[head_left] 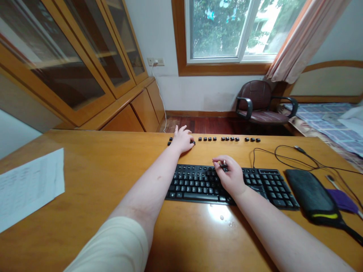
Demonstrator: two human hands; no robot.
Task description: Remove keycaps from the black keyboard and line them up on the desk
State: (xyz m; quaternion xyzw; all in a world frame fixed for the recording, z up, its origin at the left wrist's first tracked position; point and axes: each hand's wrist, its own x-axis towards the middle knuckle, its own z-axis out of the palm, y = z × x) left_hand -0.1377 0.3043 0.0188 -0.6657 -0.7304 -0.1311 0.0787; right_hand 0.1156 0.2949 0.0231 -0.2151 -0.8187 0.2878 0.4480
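A black keyboard (227, 183) lies on the wooden desk (107, 177) in front of me. A row of loose black keycaps (227, 139) runs along the desk's far edge. My left hand (183, 139) reaches to the left end of that row, fingers spread over a few keycaps and touching them. My right hand (231, 174) rests over the middle of the keyboard, thumb and fingers pinched on a small metal tool (223, 164) near the top key rows.
A printed sheet of paper (27, 187) lies at the desk's left. A black pouch (310, 194), a purple item (342, 200) and a black cable (286, 158) sit at the right. Beyond the desk stand a brown armchair (259, 102), wooden cabinets and a bed.
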